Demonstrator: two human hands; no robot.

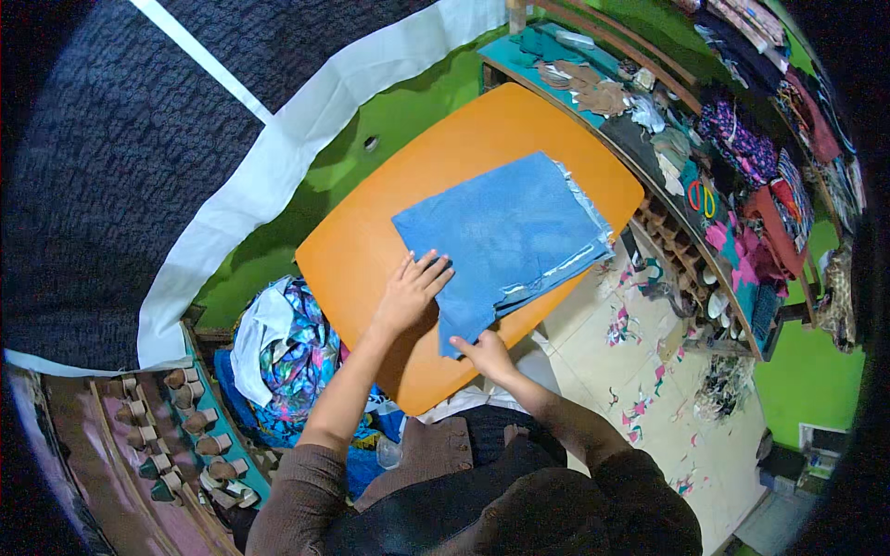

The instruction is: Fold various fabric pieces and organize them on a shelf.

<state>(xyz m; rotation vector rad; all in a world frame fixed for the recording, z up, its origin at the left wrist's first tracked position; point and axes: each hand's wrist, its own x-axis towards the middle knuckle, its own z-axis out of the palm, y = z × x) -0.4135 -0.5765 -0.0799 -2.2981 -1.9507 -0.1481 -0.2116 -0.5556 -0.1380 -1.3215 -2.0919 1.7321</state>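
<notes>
A folded piece of blue fabric (505,243) lies on the orange worktop (371,243), spread over its middle and reaching toward the edge nearest the person, with several layered edges showing along its right side. The left hand (411,290) rests flat on the worktop at the fabric's lower left corner, its grip open: the fingers are stretched out and their tips lie on the edge of the cloth, pressing it down rather than grasping it. The right hand (486,351) sits at the near edge of the worktop, just under the fabric's lowest corner; its grip is closed on that corner, thumb on top of the cloth and the other fingers hidden beneath it. The two hands are near each other, with the fabric's narrow lower end between them. To the left of the worktop, below it, is a heap of multicoloured patterned cloth (297,357). Along the right runs a shelf (649,139) crowded with fabric scraps, and orange-handled scissors (702,197) lie there.
</notes>
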